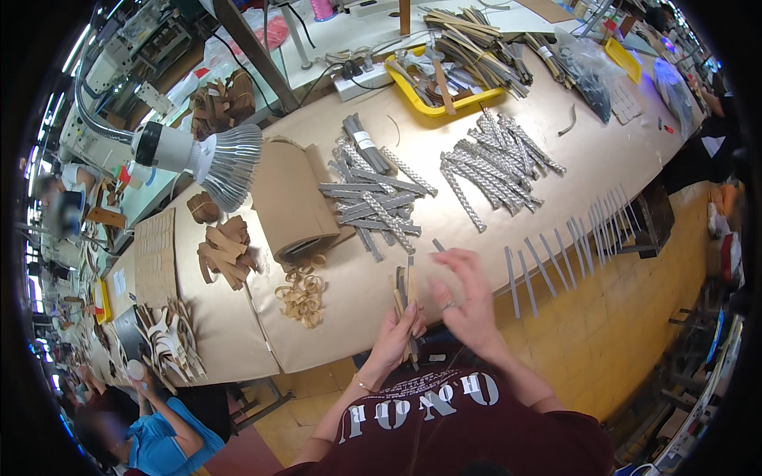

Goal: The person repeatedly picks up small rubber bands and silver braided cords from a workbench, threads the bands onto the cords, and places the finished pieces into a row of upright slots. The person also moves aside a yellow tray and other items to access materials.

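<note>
Near the table's front edge my left hand [402,324] is closed around a few narrow strips [411,289], tan and dark grey, that stick up past its fingers. Just to the right, my right hand [467,295] is raised with its fingers curved and apart, and no strip shows between thumb and fingers. A short grey strip end [438,245] shows just beyond its fingertips; whether they touch it I cannot tell. Ahead lie grey flat strips [373,208] mixed with silvery braided straps. More silvery braided straps [492,170] are piled to the right of them.
Grey strips [556,260] hang along the table edge at right. A brown roll [292,202], tan curled strips [302,297] and brown pieces [226,252] lie left. A lamp [226,163] overhangs there. At the back stands a yellow tray [444,109]. A person in blue [171,440] sits lower left.
</note>
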`<action>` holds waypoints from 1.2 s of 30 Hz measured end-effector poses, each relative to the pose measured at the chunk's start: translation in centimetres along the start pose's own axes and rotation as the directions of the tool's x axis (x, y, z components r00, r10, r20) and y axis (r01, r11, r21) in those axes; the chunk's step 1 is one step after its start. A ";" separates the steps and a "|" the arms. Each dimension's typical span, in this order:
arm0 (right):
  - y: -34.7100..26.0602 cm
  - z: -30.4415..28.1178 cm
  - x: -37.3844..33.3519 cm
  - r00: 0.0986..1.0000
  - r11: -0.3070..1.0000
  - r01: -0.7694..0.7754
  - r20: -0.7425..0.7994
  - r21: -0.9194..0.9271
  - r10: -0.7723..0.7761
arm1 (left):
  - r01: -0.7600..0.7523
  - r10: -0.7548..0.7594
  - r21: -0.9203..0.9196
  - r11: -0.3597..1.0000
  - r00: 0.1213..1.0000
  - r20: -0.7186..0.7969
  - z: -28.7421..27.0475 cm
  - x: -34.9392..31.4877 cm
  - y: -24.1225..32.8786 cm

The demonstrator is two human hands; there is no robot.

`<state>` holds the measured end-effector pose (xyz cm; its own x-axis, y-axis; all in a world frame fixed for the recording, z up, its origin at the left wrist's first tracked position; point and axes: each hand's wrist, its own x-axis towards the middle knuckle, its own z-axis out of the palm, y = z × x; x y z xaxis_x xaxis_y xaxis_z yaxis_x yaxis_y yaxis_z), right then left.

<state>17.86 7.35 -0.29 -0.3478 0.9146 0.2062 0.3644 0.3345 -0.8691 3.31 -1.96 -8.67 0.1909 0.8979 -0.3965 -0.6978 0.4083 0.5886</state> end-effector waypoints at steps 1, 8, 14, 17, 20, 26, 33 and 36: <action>0.8 -0.8 -0.2 0.998 0.989 -0.049 0.037 -0.136 0.054 | -0.038 0.043 -0.074 0.997 0.997 0.069 -0.3 -0.1 0.4; 4.9 -1.2 -2.6 0.975 0.809 -0.143 0.060 -0.571 0.215 | -0.115 0.104 -0.044 0.992 0.976 -0.191 0.4 -0.8 3.8; 4.8 -0.1 -3.2 0.963 0.760 -0.200 0.018 -0.619 0.268 | -0.210 0.221 0.071 0.975 0.941 -0.254 0.9 1.0 4.7; 4.5 0.1 -3.7 0.984 0.784 -0.176 -0.094 -0.596 0.150 | -0.157 0.160 0.030 0.987 0.951 -0.264 1.7 1.5 4.2; 4.9 0.3 -4.1 0.984 0.799 -0.177 -0.109 -0.574 0.140 | -0.114 0.113 0.008 0.993 0.961 -0.253 2.2 1.7 3.8; 6.2 0.2 -5.0 0.973 0.819 -0.229 -0.126 -0.526 0.191 | -0.129 0.129 0.020 0.991 0.949 -0.289 2.1 2.1 3.6; 5.2 -1.6 -2.7 0.958 0.810 -0.281 -0.194 -0.515 0.209 | -0.152 0.153 0.030 0.988 0.936 -0.317 3.2 2.7 4.7; 3.7 -2.2 -0.2 0.947 0.928 -0.310 -0.156 -0.205 0.282 | -0.185 0.209 0.106 0.977 0.930 -0.303 5.0 3.9 4.5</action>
<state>21.16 8.92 -2.55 -0.0918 0.9956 0.0207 0.6233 0.0737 -0.7785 4.39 4.21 -4.00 -0.1772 0.8707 -0.4589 -0.6437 0.2501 0.7232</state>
